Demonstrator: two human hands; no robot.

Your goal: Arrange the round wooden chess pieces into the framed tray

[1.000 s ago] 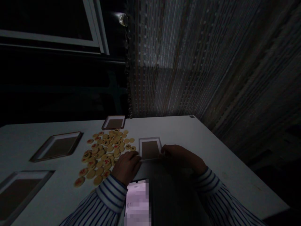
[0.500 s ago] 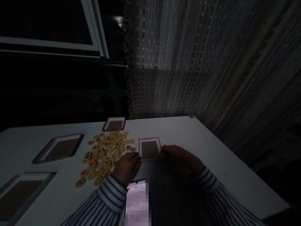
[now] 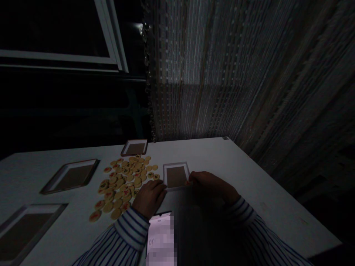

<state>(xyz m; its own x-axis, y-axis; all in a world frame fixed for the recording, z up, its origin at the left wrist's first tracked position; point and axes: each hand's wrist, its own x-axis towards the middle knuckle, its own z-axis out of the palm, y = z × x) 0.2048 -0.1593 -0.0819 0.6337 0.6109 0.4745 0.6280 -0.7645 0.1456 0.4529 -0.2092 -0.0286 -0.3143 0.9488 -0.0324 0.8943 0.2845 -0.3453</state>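
A shallow white-rimmed tray (image 3: 175,163) with a brown bottom lies between my hands. My right hand (image 3: 212,183) is closed in a pinch at its right front corner. A small round xiangqi piece (image 3: 188,183) with a red mark shows at those fingertips, just inside the rim. My left hand (image 3: 148,194) rests low, fingers stretched toward the tray's left front corner, fingertips at the rim and holding nothing that shows. Left of it lies a loose heap of round wooden xiangqi pieces (image 3: 119,203) with red and black characters.
More shallow trays lie around the heap: one at the back (image 3: 124,149), one at left (image 3: 93,169), one at near left (image 3: 58,207). A lit phone (image 3: 161,236) lies below my hands on the white table (image 3: 222,159). A bead curtain (image 3: 199,74) hangs behind. The room is dark.
The xiangqi piece at my right fingertips shows more clearly inside the tray's corner now. Both hands keep nearly the same place; the view has shifted slightly.
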